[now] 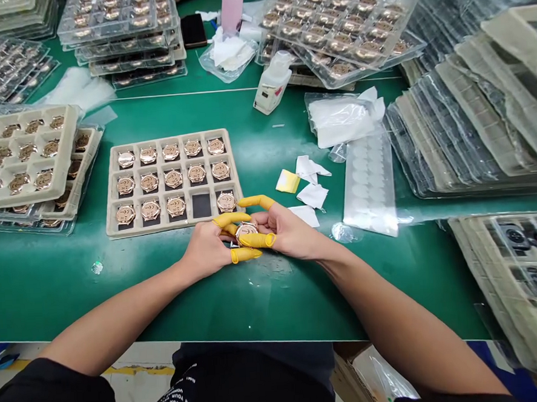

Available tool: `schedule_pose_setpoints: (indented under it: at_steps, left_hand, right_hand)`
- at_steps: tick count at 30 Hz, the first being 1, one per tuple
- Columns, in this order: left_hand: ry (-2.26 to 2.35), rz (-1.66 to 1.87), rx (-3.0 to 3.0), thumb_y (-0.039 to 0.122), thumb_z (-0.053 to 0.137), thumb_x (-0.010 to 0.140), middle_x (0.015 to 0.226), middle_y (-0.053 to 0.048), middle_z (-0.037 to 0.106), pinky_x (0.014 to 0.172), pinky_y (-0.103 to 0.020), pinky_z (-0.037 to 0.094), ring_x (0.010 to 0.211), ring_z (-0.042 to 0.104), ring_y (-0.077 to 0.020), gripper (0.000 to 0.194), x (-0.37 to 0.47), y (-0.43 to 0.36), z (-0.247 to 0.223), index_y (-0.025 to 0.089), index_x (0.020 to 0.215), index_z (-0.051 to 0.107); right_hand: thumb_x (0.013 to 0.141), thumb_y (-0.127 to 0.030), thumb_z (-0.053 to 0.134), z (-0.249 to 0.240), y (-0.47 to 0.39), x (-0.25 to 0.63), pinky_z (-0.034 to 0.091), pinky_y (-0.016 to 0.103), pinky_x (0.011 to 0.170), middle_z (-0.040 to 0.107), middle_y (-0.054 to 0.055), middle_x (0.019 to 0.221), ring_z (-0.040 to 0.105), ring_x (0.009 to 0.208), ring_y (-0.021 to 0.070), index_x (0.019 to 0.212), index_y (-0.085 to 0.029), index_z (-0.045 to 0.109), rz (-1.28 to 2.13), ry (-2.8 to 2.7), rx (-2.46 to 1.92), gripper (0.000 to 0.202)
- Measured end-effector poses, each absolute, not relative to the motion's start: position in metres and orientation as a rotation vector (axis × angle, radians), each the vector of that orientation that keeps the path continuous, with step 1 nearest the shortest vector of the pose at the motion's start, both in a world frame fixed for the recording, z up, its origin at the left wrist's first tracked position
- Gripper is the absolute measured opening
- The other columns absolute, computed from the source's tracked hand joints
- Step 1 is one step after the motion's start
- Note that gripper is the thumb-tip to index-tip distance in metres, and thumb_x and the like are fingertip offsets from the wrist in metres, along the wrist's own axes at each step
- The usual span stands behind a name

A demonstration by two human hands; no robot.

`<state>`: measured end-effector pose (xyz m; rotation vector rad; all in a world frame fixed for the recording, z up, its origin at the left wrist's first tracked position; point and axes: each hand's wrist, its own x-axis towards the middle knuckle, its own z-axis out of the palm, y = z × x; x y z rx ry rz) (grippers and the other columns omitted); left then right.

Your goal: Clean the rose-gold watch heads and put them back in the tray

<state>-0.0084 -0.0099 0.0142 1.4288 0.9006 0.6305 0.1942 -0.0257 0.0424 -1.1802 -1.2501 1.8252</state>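
My two bare hands meet at the centre of a green table (50, 287), fingertips capped in yellow rubber cots. My left hand (208, 248) and my right hand (285, 230) close together around one rose-gold watch case (246, 230), pinched between capped fingers (257, 240) from both sides. My right forefinger arches over it, lifted free. The case sits just above the table surface; I cannot tell whether it touches it, since my fingers cover its underside.

At twelve o'clock from my hands, just beside them, lies a beige tray (114, 201) with three rows of five pockets. Each holds a matching case except one dark empty pocket (201, 206) in the near row, second from the right.

At two o'clock, near my right hand, lie small white paper scraps (312, 193) and a yellow one (288, 181), then a strip of clear round stickers (370, 182). At one o'clock, farther off, stands a white squeeze bottle (271, 84). At ten o'clock sit more filled trays (24, 158), stacked. Clear-lidded trays (121, 22) crowd the far edge at eleven and one.
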Motion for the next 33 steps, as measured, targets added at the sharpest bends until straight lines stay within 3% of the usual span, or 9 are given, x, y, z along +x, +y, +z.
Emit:
schedule_pose_setpoints:
  at_steps: [5,8,10,13,16,20,26,29,33]
  left_hand:
    - [0.842,0.593,1.412,0.025,0.094,0.062,0.090,-0.003,0.077,0.084,-0.032,0.067,0.079,0.074,-0.0159,0.061,-0.009,-0.009,0.015,0.018,0.120,0.075]
    - [0.853,0.629,1.417,0.023,0.091,0.065,0.093,-0.003,0.078,0.085,-0.031,0.067,0.080,0.074,-0.0150,0.058,-0.008,-0.009,0.015,0.018,0.120,0.074]
    - [0.896,0.668,1.397,0.023,0.090,0.066,0.096,-0.004,0.079,0.087,-0.031,0.066,0.083,0.075,-0.0152,0.056,-0.007,-0.009,0.016,0.018,0.119,0.073]
    - [0.977,0.702,1.351,0.024,0.091,0.065,0.097,-0.005,0.079,0.085,-0.031,0.066,0.083,0.075,-0.0151,0.056,-0.006,-0.009,0.017,0.018,0.118,0.073]
    - [1.016,0.710,1.336,0.025,0.091,0.064,0.095,-0.005,0.079,0.082,-0.028,0.066,0.081,0.074,-0.0136,0.056,-0.004,-0.008,0.018,0.017,0.117,0.073]
    - [1.016,0.706,1.320,0.023,0.091,0.065,0.095,-0.005,0.079,0.080,-0.026,0.065,0.079,0.073,-0.0119,0.056,-0.004,-0.007,0.017,0.017,0.118,0.073]
    - [1.019,0.740,1.290,0.020,0.089,0.065,0.094,-0.004,0.078,0.077,-0.025,0.064,0.078,0.072,-0.0116,0.056,-0.002,-0.008,0.015,0.017,0.118,0.071]
    - [0.988,0.750,1.286,0.021,0.088,0.066,0.095,-0.004,0.077,0.077,-0.025,0.064,0.079,0.073,-0.0119,0.056,-0.001,-0.009,0.013,0.017,0.119,0.071]
    - [0.978,0.769,1.273,0.019,0.087,0.066,0.094,-0.003,0.077,0.077,-0.023,0.064,0.080,0.074,-0.0118,0.057,-0.001,-0.009,0.011,0.017,0.120,0.071]
  right_hand:
    - [0.073,-0.036,0.088,0.046,-0.022,0.199,0.031,0.021,0.054,0.065,-0.006,0.080,0.038,0.056,0.0054,0.136,-0.023,0.048,1.925,-1.310,-1.120,0.076]
    - [0.073,-0.040,0.087,0.051,-0.022,0.203,0.035,0.024,0.055,0.065,-0.006,0.075,0.043,0.057,0.0080,0.138,-0.022,0.052,1.870,-1.396,-1.176,0.076]
    - [0.074,-0.045,0.087,0.052,-0.016,0.214,0.041,0.028,0.060,0.067,-0.002,0.078,0.049,0.062,0.0117,0.126,-0.023,0.066,1.565,-1.479,-1.311,0.061]
    - [0.080,-0.043,0.079,0.042,0.005,0.245,0.047,0.040,0.080,0.071,0.007,0.096,0.058,0.082,0.0207,0.098,-0.022,0.077,0.633,-1.331,-1.724,0.028]
    - [0.081,-0.028,0.074,0.025,0.033,0.278,0.043,0.050,0.093,0.068,0.013,0.101,0.057,0.098,0.0300,0.098,-0.018,0.078,0.116,-1.214,-2.121,0.020]
    - [0.083,-0.022,0.072,0.020,0.041,0.294,0.041,0.048,0.091,0.070,0.015,0.092,0.055,0.094,0.0283,0.092,-0.016,0.078,0.161,-1.319,-2.151,0.013]
    - [0.090,-0.030,0.071,0.048,-0.011,0.243,0.043,0.039,0.078,0.071,0.007,0.087,0.058,0.082,0.0205,0.091,-0.024,0.072,0.468,-1.686,-1.442,0.006]
    - [0.095,-0.025,0.061,0.042,-0.027,0.207,0.042,0.040,0.077,0.069,0.007,0.088,0.056,0.084,0.0229,0.094,-0.026,0.071,0.360,-2.002,-1.269,0.010]
    - [0.096,-0.027,0.061,0.029,-0.027,0.189,0.038,0.040,0.075,0.068,0.008,0.084,0.051,0.083,0.0242,0.092,-0.023,0.071,0.157,-2.065,-1.373,0.012]
